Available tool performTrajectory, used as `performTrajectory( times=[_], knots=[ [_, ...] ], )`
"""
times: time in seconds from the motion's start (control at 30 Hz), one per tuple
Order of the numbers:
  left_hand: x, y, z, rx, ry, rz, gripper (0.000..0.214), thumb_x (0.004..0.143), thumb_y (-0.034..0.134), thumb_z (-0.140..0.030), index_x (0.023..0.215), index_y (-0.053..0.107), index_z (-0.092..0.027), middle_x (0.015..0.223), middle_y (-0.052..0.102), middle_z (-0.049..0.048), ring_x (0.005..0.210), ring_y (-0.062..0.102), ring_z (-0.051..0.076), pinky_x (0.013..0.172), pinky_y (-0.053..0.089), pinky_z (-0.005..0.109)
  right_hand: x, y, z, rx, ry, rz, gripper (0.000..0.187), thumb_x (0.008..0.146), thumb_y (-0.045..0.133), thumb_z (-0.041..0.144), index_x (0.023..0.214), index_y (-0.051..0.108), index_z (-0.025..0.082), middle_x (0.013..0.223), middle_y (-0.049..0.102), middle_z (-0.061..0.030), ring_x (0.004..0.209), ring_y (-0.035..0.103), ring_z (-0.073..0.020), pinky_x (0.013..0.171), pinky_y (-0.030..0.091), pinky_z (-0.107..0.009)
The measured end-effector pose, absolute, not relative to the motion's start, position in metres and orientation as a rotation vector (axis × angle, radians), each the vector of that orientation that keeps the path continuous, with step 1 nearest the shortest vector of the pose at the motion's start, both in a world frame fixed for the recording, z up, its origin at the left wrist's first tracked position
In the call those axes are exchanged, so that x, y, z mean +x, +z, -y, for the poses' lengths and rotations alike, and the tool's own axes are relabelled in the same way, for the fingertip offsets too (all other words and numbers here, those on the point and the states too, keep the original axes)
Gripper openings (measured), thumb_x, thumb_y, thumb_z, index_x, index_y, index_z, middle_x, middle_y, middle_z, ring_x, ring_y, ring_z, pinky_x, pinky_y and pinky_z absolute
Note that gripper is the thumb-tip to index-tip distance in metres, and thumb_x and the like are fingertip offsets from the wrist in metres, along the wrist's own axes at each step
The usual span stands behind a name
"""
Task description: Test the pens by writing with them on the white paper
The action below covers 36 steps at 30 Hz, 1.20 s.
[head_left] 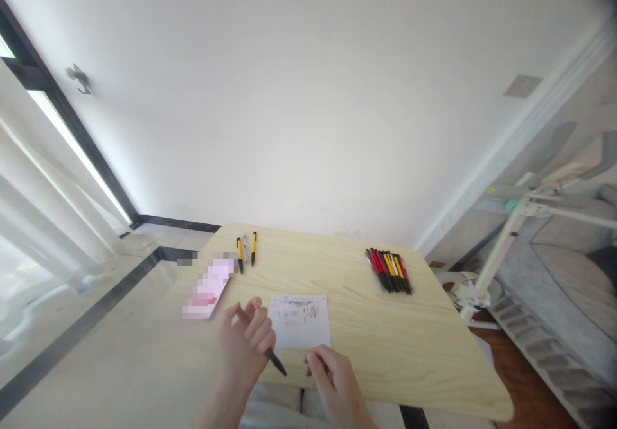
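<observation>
My left hand [247,342] is closed around a red-and-black pen [276,362], its dark tip pointing down and to the right. Just beyond both hands lies a white sheet of paper [303,335] with reddish-brown scribbles across its upper part. My right hand [336,379] is curled at the paper's lower right corner, thumb against the bent fingers. Whatever is inside that hand, if anything, is hidden.
A row of several red, yellow and dark pens [388,271] lies at the table's right. Two yellow-and-black pens [253,249] and a pale pen [245,248] lie at the back left, near a pink, pixelated flat item [212,286]. A white metal frame [499,255] stands right of the wooden table [409,352].
</observation>
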<state>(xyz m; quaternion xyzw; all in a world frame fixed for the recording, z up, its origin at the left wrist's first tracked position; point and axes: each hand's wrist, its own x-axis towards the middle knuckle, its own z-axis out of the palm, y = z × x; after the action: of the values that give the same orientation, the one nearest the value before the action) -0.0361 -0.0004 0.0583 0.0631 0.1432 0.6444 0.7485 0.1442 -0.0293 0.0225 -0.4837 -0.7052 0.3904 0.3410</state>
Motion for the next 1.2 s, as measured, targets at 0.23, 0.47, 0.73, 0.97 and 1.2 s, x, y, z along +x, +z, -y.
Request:
performTrajectory(
  times=[0.23, 0.47, 0.73, 0.97, 1.2],
  knots=[
    [-0.035, 0.055, 0.001, 0.131, 1.409, -0.282, 0.025, 0.078, 0.041, -0.034, 0.07, 0.053, -0.015, 0.047, 0.023, -0.0073, 0.035, 0.015, 0.005, 0.033, 0.014, 0.018, 0.135, 0.03, 0.032, -1.206, 1.066, 1.901, 0.023, 0.083, 0.042, 0.03, 0.073, 0.057, 0.016, 0.061, 0.055, -0.0002, 0.055, 0.047, -0.0109, 0.051, 0.033, -0.02],
    [-0.027, 0.054, 0.002, 0.128, 1.42, -0.295, 0.025, 0.078, 0.042, -0.036, 0.068, 0.053, -0.015, 0.045, 0.016, -0.0084, 0.034, 0.011, 0.005, 0.033, 0.01, 0.019, 0.131, 0.029, 0.035, -1.152, 1.195, 1.926, 0.012, 0.072, 0.053, 0.019, 0.082, 0.059, 0.015, 0.067, 0.058, -0.0004, 0.053, 0.048, -0.0096, 0.049, 0.036, -0.019],
    [-0.017, 0.062, 0.001, 0.122, 1.402, -0.316, 0.033, 0.078, 0.041, -0.042, 0.06, 0.048, -0.016, 0.045, 0.023, -0.007, 0.034, 0.015, 0.004, 0.033, 0.012, 0.018, 0.123, 0.027, 0.036, -1.232, 1.049, 1.929, 0.005, 0.067, 0.057, 0.015, 0.072, 0.058, 0.016, 0.061, 0.055, 0.0026, 0.051, 0.047, -0.0087, 0.049, 0.034, -0.018],
    [-0.019, 0.056, 0.0, 0.095, 1.442, -0.303, 0.025, 0.078, 0.043, -0.035, 0.061, 0.048, -0.016, 0.044, 0.021, -0.0074, 0.033, 0.014, 0.005, 0.032, 0.011, 0.019, 0.12, 0.021, 0.038, -1.26, 0.912, 1.967, 0.007, 0.068, 0.056, 0.016, 0.075, 0.057, 0.017, 0.06, 0.054, 0.003, 0.051, 0.046, -0.0089, 0.049, 0.032, -0.019],
    [-0.017, 0.057, 0.001, 0.117, 1.473, -0.27, 0.024, 0.077, 0.041, -0.032, 0.062, 0.049, -0.016, 0.046, 0.025, -0.0066, 0.035, 0.018, 0.005, 0.034, 0.016, 0.019, 0.121, 0.022, 0.04, -1.233, 0.753, 2.013, 0.008, 0.076, 0.049, 0.017, 0.075, 0.057, 0.018, 0.06, 0.054, 0.0013, 0.054, 0.047, -0.0105, 0.051, 0.033, -0.019]
  ],
)
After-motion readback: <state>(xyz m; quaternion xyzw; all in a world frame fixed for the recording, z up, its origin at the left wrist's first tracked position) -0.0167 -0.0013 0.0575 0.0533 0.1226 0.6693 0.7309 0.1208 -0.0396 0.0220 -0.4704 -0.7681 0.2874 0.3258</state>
